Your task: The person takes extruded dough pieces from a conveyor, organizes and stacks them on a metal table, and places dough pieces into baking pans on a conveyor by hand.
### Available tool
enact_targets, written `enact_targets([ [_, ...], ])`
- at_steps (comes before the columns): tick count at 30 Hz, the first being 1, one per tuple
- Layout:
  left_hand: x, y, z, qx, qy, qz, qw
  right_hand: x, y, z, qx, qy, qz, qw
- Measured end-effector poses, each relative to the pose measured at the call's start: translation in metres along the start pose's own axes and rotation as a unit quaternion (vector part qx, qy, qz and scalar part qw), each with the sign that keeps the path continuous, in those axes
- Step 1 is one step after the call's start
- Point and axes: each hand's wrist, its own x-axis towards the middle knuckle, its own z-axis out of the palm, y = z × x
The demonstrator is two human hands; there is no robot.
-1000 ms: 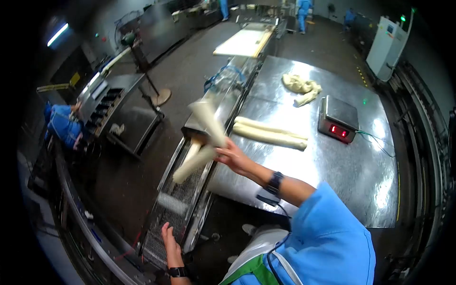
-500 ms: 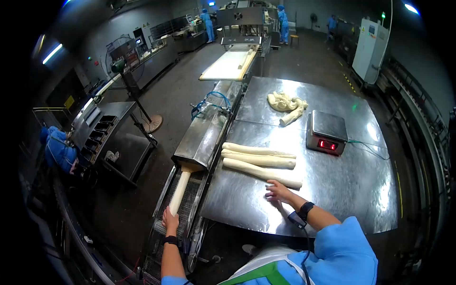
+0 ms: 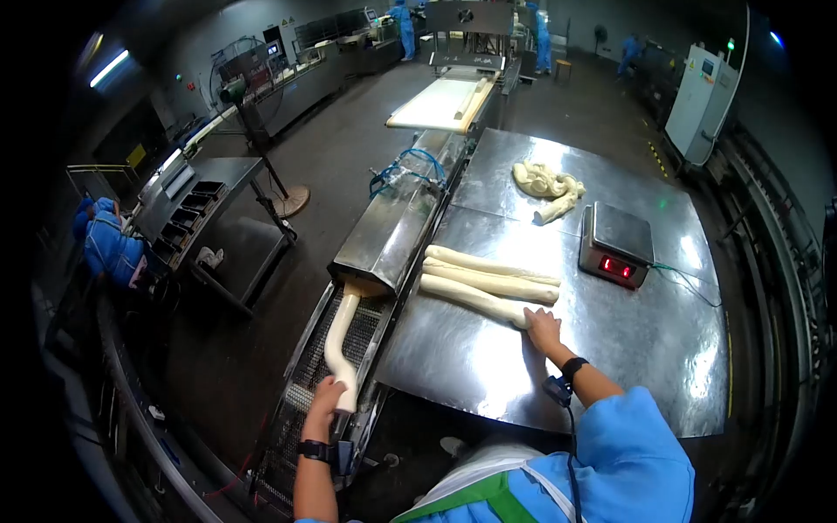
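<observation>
On the mesh conveyor (image 3: 311,370), a long dough strip (image 3: 338,336) comes out of the metal housing and bends toward the table at its near end. My left hand (image 3: 326,401) has its fingers curled against that near end. Three pale dough rolls lie side by side on the steel table (image 3: 453,357). My right hand (image 3: 545,331) grips the right end of the front dough roll (image 3: 475,302), fingertips over its tip. Behind it are the middle dough roll (image 3: 488,282) and the back dough roll (image 3: 493,263), both untouched.
A scale (image 3: 616,244) with a red display stands right of the rolls. A twisted dough pile (image 3: 547,187) lies farther back. The metal housing (image 3: 384,240) carries blue hoses. A co-worker (image 3: 113,244) bends at a side table with dark pans (image 3: 193,205).
My right hand has moved from just in front of the front roll onto its right end. The conveyor strip's near end has shifted right and bent, with my left hand beside it.
</observation>
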Motion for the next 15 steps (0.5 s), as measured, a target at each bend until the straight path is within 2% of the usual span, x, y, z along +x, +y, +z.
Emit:
enact_targets([
  [2, -0.007, 0.015, 0.042, -0.077, -0.070, 0.039, 0.994, 0.017, -0.013, 0.005, 0.006, -0.013, -0.037, 0.999],
  [3, -0.005, 0.014, 0.066, -0.075, -0.121, 0.055, 0.988, 0.024, -0.018, 0.011, 0.020, -0.011, -0.054, 0.998],
  [4, -0.011, 0.023, 0.094, -0.054, -0.153, 0.064, 0.985, 0.031, -0.023, 0.016, 0.035, -0.010, -0.071, 0.997],
  [5, -0.012, 0.021, 0.124, 0.019, -0.149, 0.118, 0.982, 0.035, -0.029, 0.017, 0.025, -0.036, -0.068, 0.997],
  [8, -0.021, 0.034, 0.182, -0.004, -0.353, 0.116, 0.929, 0.055, -0.031, 0.014, 0.003, -0.136, -0.048, 0.990],
  [10, -0.027, 0.034, 0.190, 0.242, -0.307, 0.207, 0.897, 0.048, -0.026, 0.013, 0.019, -0.165, -0.055, 0.985],
  [12, -0.007, 0.016, 0.181, 0.231, -0.281, 0.208, 0.908, 0.036, -0.026, 0.016, 0.029, -0.029, -0.062, 0.997],
  [13, 0.000, 0.011, 0.173, 0.269, -0.229, 0.183, 0.917, 0.033, -0.030, 0.017, 0.033, 0.011, -0.074, 0.997],
  [15, 0.011, 0.007, 0.152, 0.256, -0.172, 0.170, 0.936, 0.019, -0.035, 0.011, 0.030, 0.026, -0.143, 0.989],
])
